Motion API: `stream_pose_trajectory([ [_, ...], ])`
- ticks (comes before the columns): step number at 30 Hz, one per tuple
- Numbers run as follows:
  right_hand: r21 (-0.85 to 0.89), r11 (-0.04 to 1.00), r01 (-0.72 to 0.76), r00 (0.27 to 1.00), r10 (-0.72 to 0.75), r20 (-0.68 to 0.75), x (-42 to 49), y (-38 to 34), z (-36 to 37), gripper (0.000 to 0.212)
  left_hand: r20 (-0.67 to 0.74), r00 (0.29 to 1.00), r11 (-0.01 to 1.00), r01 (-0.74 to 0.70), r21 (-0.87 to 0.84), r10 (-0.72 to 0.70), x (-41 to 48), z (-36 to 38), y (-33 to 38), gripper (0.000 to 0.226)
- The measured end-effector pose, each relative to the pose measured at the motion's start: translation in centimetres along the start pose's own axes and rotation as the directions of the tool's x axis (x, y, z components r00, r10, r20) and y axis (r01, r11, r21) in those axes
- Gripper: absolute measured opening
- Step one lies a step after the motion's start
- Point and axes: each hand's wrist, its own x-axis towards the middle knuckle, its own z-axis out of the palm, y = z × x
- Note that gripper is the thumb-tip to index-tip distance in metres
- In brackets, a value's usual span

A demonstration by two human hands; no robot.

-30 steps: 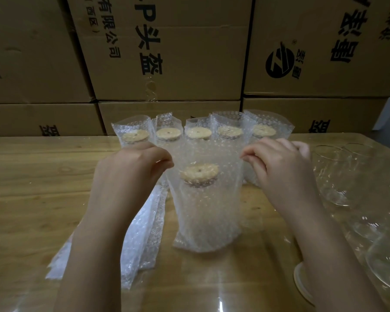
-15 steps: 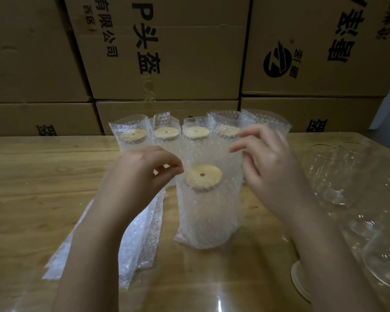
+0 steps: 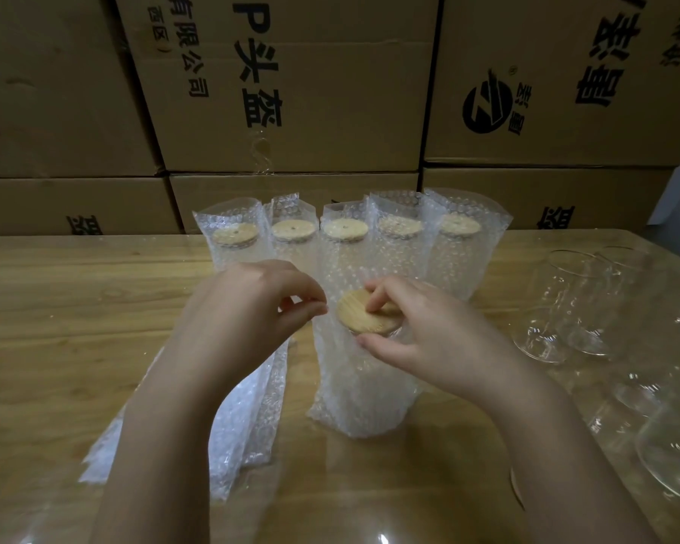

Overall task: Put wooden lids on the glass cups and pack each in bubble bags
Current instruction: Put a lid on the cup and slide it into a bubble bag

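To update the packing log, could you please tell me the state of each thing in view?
Front cup: upright in its bubble bag, wooden lid on.
Bubble bag: mouth open, left hand pinches its edge.
Right hand: fingertip on the wooden lid, thumb at its rim.
Five rear cups: lidded, bagged, upright.
Spare bags: flat, empty.
Bare glass cups: unlidded, unbagged.
Cardboard boxes: closed, stacked.

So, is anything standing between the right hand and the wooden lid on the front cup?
Nothing visible. The right hand pinches the wooden lid directly, fingertips on its top, at the open mouth of the bubble bag; the left hand pinches the bag's edge beside it.
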Motion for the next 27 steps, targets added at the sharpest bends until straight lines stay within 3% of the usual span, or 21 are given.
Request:
stream_pose_trajectory([
  [3, -0.011, 1.0, -0.025, 1.0, 0.025, -0.017, 0.0, -0.2, 0.2, 0.027, 0.015, 1.0, 1.0, 0.0, 0.004, 0.0, 0.0, -0.1, 0.1, 0.014],
  [8, -0.238, 0.966, -0.097, 0.984, 0.057, -0.17, 0.2, -0.7, 1.1, 0.041, 0.045, 0.999, 1.0, -0.014, -0.015, 0.014, 0.0, -0.1, 0.4, 0.018],
  [11, -0.321, 0.938, -0.134, 0.979, 0.075, -0.188, 0.4, -0.9, 1.4, 0.045, 0.049, 0.999, 1.0, -0.021, -0.016, 0.022, 0.1, -0.1, 0.4, 0.02],
  [14, -0.271, 0.959, -0.086, 0.982, 0.037, -0.183, 0.3, -0.7, 0.5, 0.04, 0.01, 1.0, 1.0, -0.008, -0.003, 0.008, 0.0, 0.1, 0.1, 0.012],
  [17, -0.257, 0.965, -0.061, 0.957, -0.017, -0.289, 0.0, 0.5, -0.9, 0.024, -0.048, 0.999, 1.0, 0.014, -0.008, -0.015, 0.1, 0.3, -0.2, 0.008],
  [20, -0.315, 0.931, -0.184, 0.964, 0.109, -0.242, -0.3, 2.0, -1.8, 0.036, -0.07, 0.996, 0.997, 0.047, -0.059, -0.051, 0.3, 0.5, -0.3, 0.009],
  [22, -0.252, 0.944, -0.211, 0.965, 0.161, -0.205, -0.5, 2.8, -2.1, 0.031, -0.076, 0.995, 0.997, 0.068, -0.042, -0.071, 0.3, 0.7, -0.5, 0.011],
  [27, -0.021, 0.991, -0.128, 0.974, 0.122, -0.193, -1.1, 3.3, -3.1, 0.009, -0.078, 0.993, 0.996, 0.083, -0.023, -0.085, 0.1, 0.5, -0.5, 0.024],
])
